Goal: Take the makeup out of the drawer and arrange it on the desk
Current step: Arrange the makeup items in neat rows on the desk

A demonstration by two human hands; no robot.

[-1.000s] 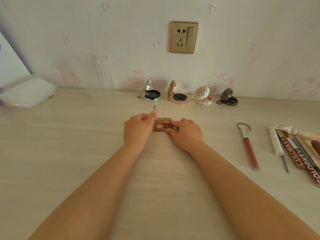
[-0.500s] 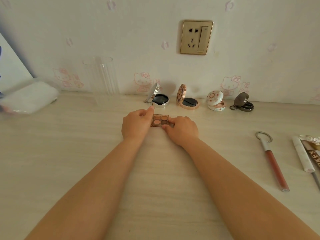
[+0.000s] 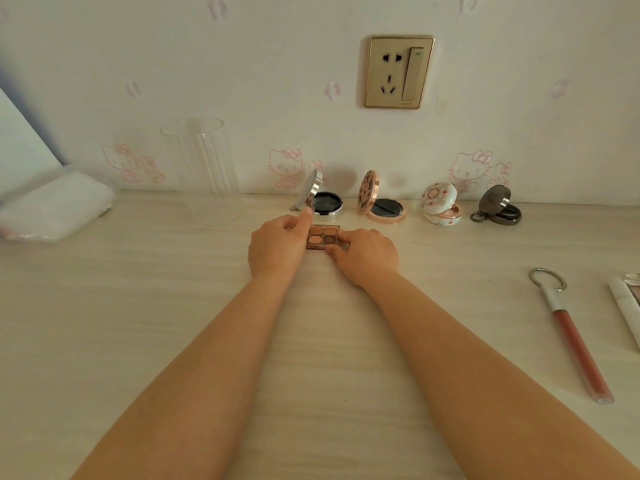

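Makeup sits between the person's two hands: a small eyeshadow palette (image 3: 323, 237), open, with four pans of brown and peach, lying flat on the desk (image 3: 138, 323) a little short of its back edge. The right hand (image 3: 367, 256) has its thumb and forefinger curled onto the palette's right end, pinching it against the wood. The left hand (image 3: 277, 245) rests at the palette's left side with its fingers curled in and the thumb and forefinger pressed together, raised at the palette's back left corner; whether they grip the clear lid I cannot tell from where I stand. Both forearms stretch straight out over the middle of the desk.

Along the back edge, just beyond the hands, stands a row of four open compacts: a silver compact (image 3: 322, 200), a rose-gold compact (image 3: 381, 204), a floral compact (image 3: 441, 207) and a dark compact (image 3: 498, 207) with a ring at its side. Near the right edge lies a lip gloss (image 3: 575, 344) with a metal loop on its cap, and beside it a white tube (image 3: 625, 306) cut off by the frame. Toward the back left stands a clear ribbed cup (image 3: 201, 157), and a soft white bundle (image 3: 55, 206) lies near the left edge. A gold wall socket (image 3: 398, 72) hangs above.
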